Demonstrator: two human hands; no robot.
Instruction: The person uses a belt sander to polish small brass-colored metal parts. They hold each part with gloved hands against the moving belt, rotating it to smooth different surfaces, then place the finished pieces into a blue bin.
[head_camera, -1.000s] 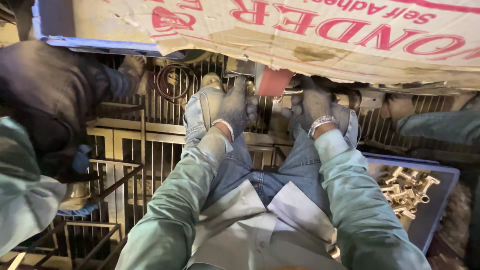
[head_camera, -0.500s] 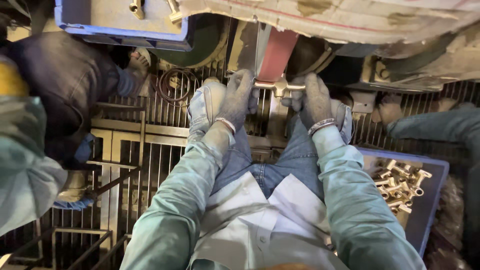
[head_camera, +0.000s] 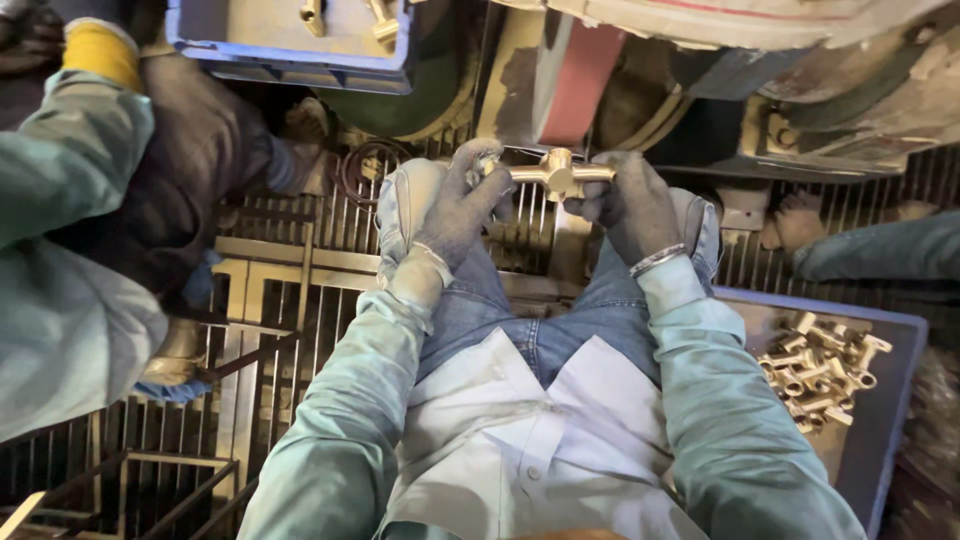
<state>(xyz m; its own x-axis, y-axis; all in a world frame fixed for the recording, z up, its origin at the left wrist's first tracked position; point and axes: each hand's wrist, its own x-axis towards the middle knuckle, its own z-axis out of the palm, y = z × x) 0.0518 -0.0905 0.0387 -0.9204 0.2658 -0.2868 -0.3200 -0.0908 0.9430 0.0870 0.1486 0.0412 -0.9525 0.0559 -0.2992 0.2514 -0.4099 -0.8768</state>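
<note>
Fingers of both gloved hands close around a brass cross-shaped fitting (head_camera: 560, 176): my left hand (head_camera: 455, 205) pinches its left arm, my right hand (head_camera: 628, 205) grips its right arm and lower stub, and I hold it level just in front of a red sanding belt (head_camera: 575, 85) that runs up into the machine above my knees.

Below everything I see a floor of metal grating (head_camera: 290, 290), bars and frames rusty and dark. A co-worker in a pale green sleeve (head_camera: 70, 250) crowds the left edge. At upper left a blue plastic tray (head_camera: 290, 55) sits with a few brass pieces in it. To my lower right a second blue tray (head_camera: 880, 400) holds a heap of brass fittings (head_camera: 822, 372). Along the top right, a pale cardboard sheet (head_camera: 760, 20) with a red stripe covers the machine.
</note>
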